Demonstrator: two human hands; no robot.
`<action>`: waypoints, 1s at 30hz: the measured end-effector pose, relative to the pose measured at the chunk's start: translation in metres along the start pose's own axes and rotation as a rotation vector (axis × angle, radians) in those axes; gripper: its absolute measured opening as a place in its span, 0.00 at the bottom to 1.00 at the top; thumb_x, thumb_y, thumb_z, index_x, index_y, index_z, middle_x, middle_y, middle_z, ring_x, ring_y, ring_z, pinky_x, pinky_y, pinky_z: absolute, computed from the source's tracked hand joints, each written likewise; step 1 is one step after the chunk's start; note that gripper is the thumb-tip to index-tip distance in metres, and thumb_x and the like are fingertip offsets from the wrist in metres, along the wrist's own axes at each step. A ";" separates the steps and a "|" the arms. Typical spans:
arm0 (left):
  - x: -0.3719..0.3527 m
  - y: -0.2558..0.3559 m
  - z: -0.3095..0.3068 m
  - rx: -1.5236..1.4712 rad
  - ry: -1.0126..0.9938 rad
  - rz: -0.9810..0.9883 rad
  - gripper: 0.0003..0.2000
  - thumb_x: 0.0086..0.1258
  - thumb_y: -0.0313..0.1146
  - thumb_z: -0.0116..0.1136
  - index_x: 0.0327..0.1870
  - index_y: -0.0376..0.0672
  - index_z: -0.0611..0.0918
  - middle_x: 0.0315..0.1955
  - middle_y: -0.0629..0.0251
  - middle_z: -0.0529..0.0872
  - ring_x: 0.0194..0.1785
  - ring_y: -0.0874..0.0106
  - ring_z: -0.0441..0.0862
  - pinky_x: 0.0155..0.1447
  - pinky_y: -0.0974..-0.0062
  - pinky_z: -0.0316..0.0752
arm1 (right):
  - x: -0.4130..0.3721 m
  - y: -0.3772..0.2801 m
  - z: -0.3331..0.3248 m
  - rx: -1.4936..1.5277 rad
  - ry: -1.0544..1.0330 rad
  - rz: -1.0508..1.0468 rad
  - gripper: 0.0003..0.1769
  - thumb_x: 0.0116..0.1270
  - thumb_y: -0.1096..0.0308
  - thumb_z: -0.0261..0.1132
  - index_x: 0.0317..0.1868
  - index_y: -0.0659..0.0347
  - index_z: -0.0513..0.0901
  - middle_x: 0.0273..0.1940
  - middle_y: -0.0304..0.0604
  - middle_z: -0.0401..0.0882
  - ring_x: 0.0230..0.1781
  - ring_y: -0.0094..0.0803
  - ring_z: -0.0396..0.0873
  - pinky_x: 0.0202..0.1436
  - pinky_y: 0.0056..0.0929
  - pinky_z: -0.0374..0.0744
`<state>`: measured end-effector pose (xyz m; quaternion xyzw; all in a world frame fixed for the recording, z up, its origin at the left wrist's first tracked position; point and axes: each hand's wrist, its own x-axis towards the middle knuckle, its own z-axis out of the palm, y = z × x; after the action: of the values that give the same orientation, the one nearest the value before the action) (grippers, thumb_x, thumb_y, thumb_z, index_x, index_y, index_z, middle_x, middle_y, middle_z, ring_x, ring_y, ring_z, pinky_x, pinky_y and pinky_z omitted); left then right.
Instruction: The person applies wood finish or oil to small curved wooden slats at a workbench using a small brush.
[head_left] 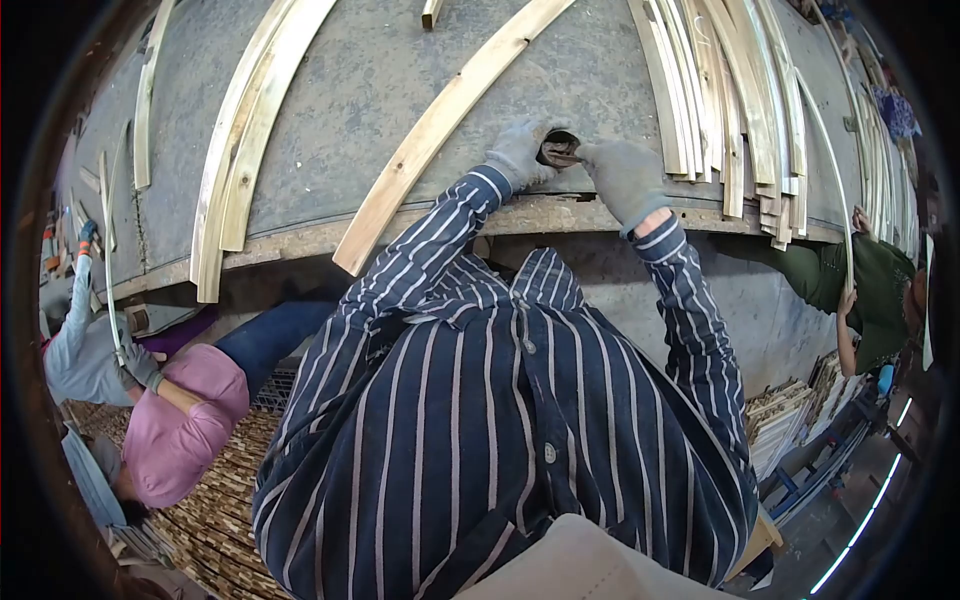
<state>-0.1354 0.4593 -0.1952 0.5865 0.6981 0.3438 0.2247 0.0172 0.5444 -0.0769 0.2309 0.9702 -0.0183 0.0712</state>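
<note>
Grey worktable (380,80) fills the far half of the view, scuffed, its near edge chipped. Left hand (518,152) and right hand (625,180), both in grey gloves, meet at that near edge and are closed together on a small dark piece (560,152) (its nature cannot be made out). Neither hand touches timber. Just left of them a flat batten (440,130) lies aslant, overhanging the edge; further left a pair of curved strips (245,130) does the same. Far right, a stack of curved strips (720,90) lies gathered. Judgement: the stack suggests much stock is shaped and collected, while the loose lengths look unattended. A co-worker in pink (190,420) is near left, another in green (870,290) at right.
</note>
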 end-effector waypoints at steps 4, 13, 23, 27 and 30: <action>-0.001 0.006 -0.008 -0.009 -0.056 -0.028 0.31 0.47 0.39 0.72 0.58 0.50 0.78 0.51 0.54 0.80 0.59 0.54 0.75 0.64 0.62 0.70 | 0.008 -0.004 0.002 0.011 -0.059 0.026 0.11 0.66 0.61 0.60 0.43 0.48 0.87 0.36 0.45 0.85 0.39 0.44 0.84 0.41 0.42 0.80; -0.001 0.003 -0.006 -0.090 -0.062 -0.065 0.31 0.44 0.38 0.74 0.56 0.51 0.79 0.51 0.54 0.80 0.58 0.55 0.76 0.63 0.62 0.70 | 0.003 0.014 0.012 0.444 -0.145 0.222 0.12 0.62 0.59 0.65 0.41 0.51 0.89 0.32 0.46 0.86 0.34 0.43 0.84 0.39 0.38 0.79; -0.041 0.002 -0.018 0.156 0.237 0.080 0.32 0.52 0.38 0.70 0.61 0.46 0.75 0.54 0.55 0.79 0.59 0.55 0.74 0.65 0.61 0.68 | -0.030 0.009 -0.007 1.066 -0.123 0.380 0.11 0.66 0.66 0.66 0.41 0.66 0.86 0.20 0.33 0.77 0.16 0.14 0.71 0.18 0.15 0.65; -0.144 0.002 -0.089 0.490 0.435 -0.353 0.29 0.54 0.42 0.71 0.58 0.43 0.78 0.53 0.56 0.77 0.57 0.56 0.73 0.62 0.59 0.69 | -0.033 -0.014 0.005 1.164 0.000 0.429 0.09 0.66 0.69 0.65 0.41 0.66 0.85 0.23 0.34 0.78 0.18 0.15 0.73 0.20 0.16 0.69; -0.200 -0.020 -0.108 0.694 0.238 -0.640 0.35 0.52 0.45 0.71 0.61 0.38 0.74 0.52 0.55 0.75 0.56 0.57 0.73 0.58 0.60 0.71 | -0.022 -0.044 0.018 1.235 0.083 0.261 0.08 0.66 0.71 0.65 0.42 0.65 0.85 0.24 0.35 0.79 0.19 0.16 0.73 0.22 0.17 0.70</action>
<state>-0.1841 0.2397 -0.1565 0.3392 0.9378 0.0688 0.0290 0.0190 0.4941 -0.0915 0.3464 0.7464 -0.5572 -0.1114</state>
